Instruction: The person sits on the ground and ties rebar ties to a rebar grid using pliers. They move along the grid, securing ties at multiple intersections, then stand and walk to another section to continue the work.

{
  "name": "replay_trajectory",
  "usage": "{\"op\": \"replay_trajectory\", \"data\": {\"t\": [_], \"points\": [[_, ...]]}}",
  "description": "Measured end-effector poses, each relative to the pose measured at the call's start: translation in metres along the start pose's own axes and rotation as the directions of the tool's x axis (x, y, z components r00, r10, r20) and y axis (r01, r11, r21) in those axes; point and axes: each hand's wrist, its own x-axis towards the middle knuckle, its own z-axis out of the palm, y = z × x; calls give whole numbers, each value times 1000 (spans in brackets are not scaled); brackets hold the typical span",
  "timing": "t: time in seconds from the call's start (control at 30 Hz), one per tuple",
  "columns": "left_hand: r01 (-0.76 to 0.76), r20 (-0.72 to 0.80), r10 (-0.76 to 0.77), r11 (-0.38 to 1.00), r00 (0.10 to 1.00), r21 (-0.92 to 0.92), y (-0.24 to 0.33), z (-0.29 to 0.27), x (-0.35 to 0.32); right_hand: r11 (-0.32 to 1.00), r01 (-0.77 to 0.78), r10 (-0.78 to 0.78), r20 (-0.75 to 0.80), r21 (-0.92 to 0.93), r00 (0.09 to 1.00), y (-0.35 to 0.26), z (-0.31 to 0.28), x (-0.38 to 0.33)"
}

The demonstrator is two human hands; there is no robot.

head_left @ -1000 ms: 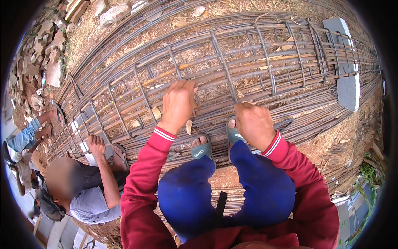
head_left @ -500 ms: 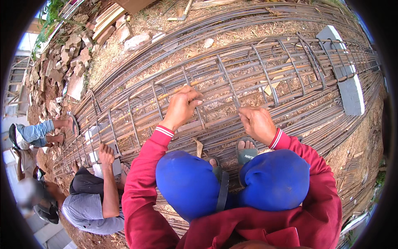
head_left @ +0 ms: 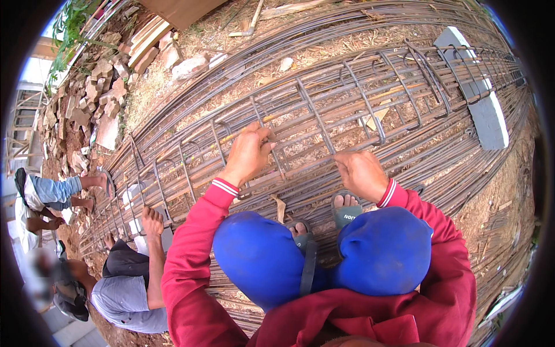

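Observation:
A long cage of rusty steel bars and stirrups [head_left: 315, 115] stretches across in front of me. My left hand [head_left: 248, 153] is closed at the middle of the cage, its curled fingers over a stirrup; whatever they grip is hidden. Farther right, my right hand [head_left: 361, 173] pinches at the near lower bar, where the foot of another stirrup [head_left: 324, 130] meets it. Anything between those fingertips is too small to make out. Both wrists come out of red sleeves with white-striped cuffs.
Loose rods [head_left: 428, 165] lie under and around the cage. A grey-white block [head_left: 488, 118] supports its right end. At left, a crouching co-worker [head_left: 124, 295] has a hand [head_left: 152, 221] at the cage; another person's legs [head_left: 69, 188] are beyond. Broken pavers [head_left: 107, 87] are piled at far left.
The view has shifted slightly. Both my hands stay closed at nearly the same places on the cage. A hand of the far-left person now shows more clearly below the shorts.

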Motion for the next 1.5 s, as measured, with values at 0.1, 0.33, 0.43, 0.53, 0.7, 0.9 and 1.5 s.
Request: {"op": "replay_trajectory", "data": {"t": [0.1,0.33,0.43,0.53,0.7,0.9,1.5], "points": [[-41,-12,43,991,999,125,-9,-12,0,973,79,-55,117,-217,992,-1,-21,1],[27,-47,-26,1000,999,6,-31,-15,-16,969,153,-101,258,-193,961,5,-34,1],[26,-106,-17,996,994,82,-42,-2,-18,989,103,-75,230,-109,970,10,-31,4],[21,-160,-9,997,987,79,-47,4,-19,999,29,-24,225,-21,974,9,-25,11],[33,-213,16,974,977,224,-38,11,-25,994,22,-1,198,-104,980,4,-14,18],[55,-231,3,968,973,244,-35,19,-26,996,77,-77,-3,54,997,8,4,9],[-81,-151,98,990,984,116,-9,5,-16,981,-70,89,-102,179,991,14,27,1]]}}
